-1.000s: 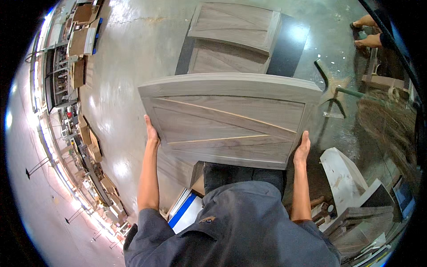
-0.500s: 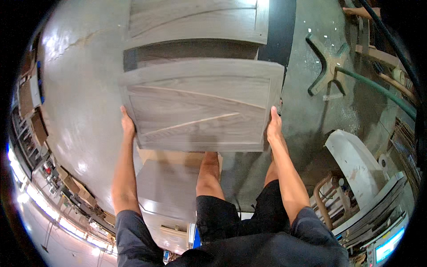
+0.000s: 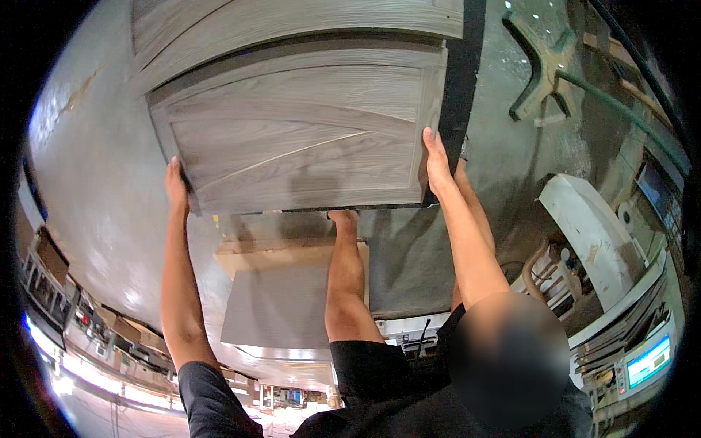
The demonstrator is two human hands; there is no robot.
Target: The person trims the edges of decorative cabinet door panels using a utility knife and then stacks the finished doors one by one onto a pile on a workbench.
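Observation:
A grey wood-grain door panel point(image 3: 292, 157), with a raised frame and diagonal strips, lies between my hands over a black surface point(image 3: 458, 109). My left hand point(image 3: 176, 186) is closed on its left edge near the front corner. My right hand point(image 3: 437, 162) grips the opposite edge, with the thumb pointing forward along it. A similar grey panel point(image 3: 307, 16) lies just beyond, partly cut off at the top of the view. The fingertips under the held panel are hidden, and I cannot tell whether it fully rests on the black surface.
Near my legs stands a stack of flat grey boards point(image 3: 274, 310). A green cross-shaped stand base point(image 3: 548, 66) with a green pole is on the floor to the right. Nearer on that side are a white curved housing point(image 3: 595, 223) and a lit screen point(image 3: 648, 361).
My hands and the panel have moved forward and to the left, away from my body. The panel now sits close against the farther one, with its left side tilted nearer. Both hands keep their hold.

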